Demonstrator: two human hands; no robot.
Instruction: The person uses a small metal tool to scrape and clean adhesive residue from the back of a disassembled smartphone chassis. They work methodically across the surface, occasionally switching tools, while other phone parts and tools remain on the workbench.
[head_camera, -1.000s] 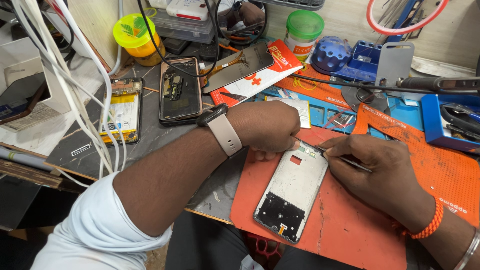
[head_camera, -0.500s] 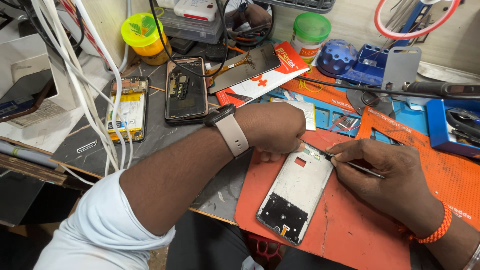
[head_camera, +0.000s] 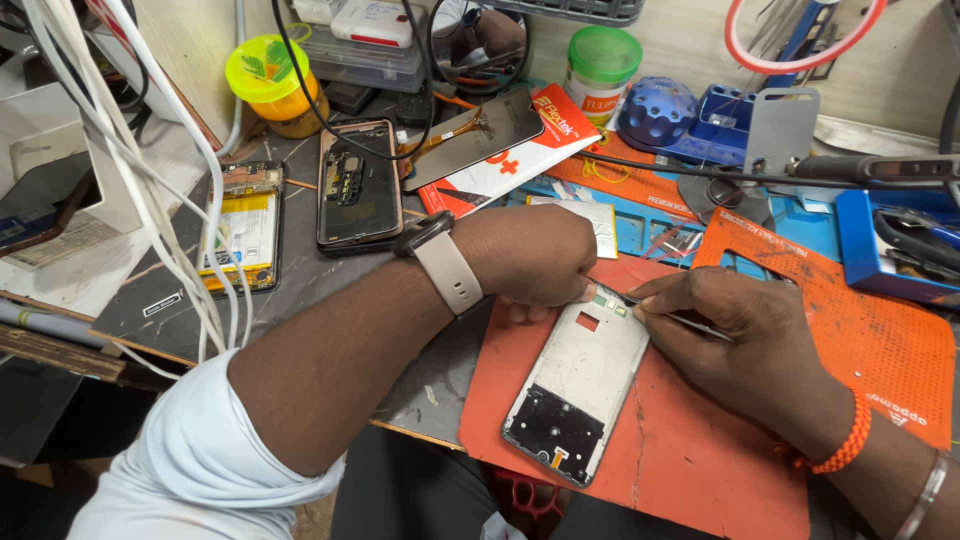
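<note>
A silver phone frame (head_camera: 582, 392) lies open on an orange work mat (head_camera: 690, 460). My left hand (head_camera: 535, 258), with a watch on the wrist, presses down on the frame's top edge. My right hand (head_camera: 745, 335) grips a thin metal tool (head_camera: 690, 322) like a pen, its tip touching the top right corner of the frame. An orange band circles my right wrist.
Two opened phones (head_camera: 358, 185) (head_camera: 245, 228) lie at the left under white cables (head_camera: 150, 170). A loose screen (head_camera: 478, 135), a yellow-lidded jar (head_camera: 268, 85), a green-lidded jar (head_camera: 600, 62), blue tool holders (head_camera: 690, 115) and a second orange mat (head_camera: 850, 330) crowd the bench.
The view has shifted slightly. My right hand has brought the tool tip in closer to the frame's top corner; my left hand stays on the top edge.
</note>
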